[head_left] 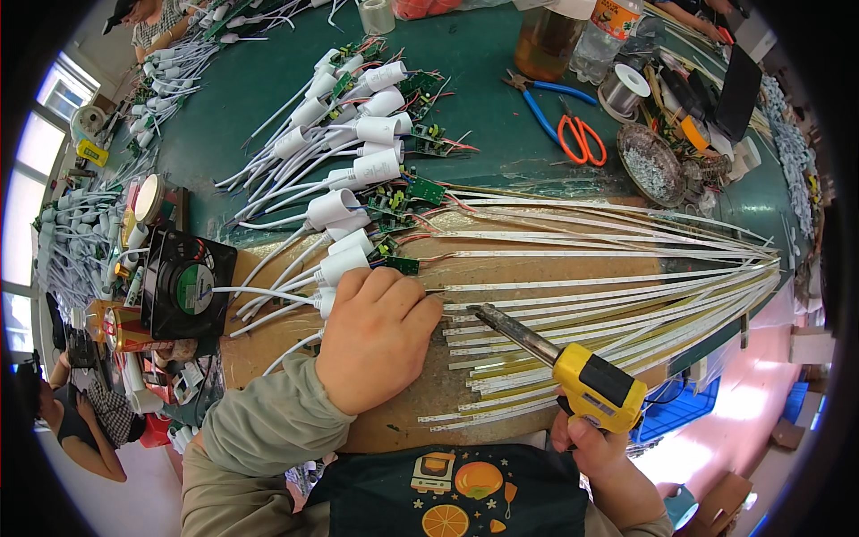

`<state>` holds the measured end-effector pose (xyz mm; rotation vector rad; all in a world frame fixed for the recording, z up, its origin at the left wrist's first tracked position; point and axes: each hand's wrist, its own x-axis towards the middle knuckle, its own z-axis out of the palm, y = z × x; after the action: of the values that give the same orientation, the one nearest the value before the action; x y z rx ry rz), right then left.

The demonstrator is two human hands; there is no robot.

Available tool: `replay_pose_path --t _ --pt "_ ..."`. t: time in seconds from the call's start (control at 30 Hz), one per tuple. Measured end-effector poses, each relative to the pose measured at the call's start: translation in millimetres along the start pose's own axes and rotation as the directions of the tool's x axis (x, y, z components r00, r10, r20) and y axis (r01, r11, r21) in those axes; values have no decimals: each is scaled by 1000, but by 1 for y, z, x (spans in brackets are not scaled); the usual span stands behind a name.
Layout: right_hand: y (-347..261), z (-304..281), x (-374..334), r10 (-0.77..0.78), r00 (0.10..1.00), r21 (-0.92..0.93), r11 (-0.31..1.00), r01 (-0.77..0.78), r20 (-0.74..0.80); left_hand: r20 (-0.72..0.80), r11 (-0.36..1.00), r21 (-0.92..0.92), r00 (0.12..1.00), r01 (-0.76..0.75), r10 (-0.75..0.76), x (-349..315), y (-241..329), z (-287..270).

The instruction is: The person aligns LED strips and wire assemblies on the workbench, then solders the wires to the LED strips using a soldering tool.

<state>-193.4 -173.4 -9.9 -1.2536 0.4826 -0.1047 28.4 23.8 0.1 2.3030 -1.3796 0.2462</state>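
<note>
My right hand [586, 443] grips the handle of a yellow and black soldering gun [604, 387]. Its dark tip points up and left, over the ends of the LED strips [528, 302], a little right of my left hand [380, 336]. That left hand is closed, fingers curled down at the strip ends; what they pinch is hidden. A white plastic sleeve with a cord [324, 302] pokes out at its left side. Above it lie more white sleeves [344, 261] with green circuit boards [394, 259], several joined to strips by thin red wires.
A black fan [188, 285] stands at the left, beside piled corded sleeves [85, 233]. Farther right lie blue-handled pliers [546, 98], orange-handled scissors [582, 139], a solder spool [624, 91] and a metal dish [651, 166]. Drink containers [548, 40] stand behind. Other people sit around the table.
</note>
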Motion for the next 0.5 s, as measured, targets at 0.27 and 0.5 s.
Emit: replay_pose_path --t 0.27,0.5 --pt "1 -1 -1 3 1000 -18 1000 -3 6 81 997 72 997 1 -7 -1 1 1" --pt "0 -1 1 -77 995 -78 994 82 68 104 997 74 994 9 -17 0 2 -2"
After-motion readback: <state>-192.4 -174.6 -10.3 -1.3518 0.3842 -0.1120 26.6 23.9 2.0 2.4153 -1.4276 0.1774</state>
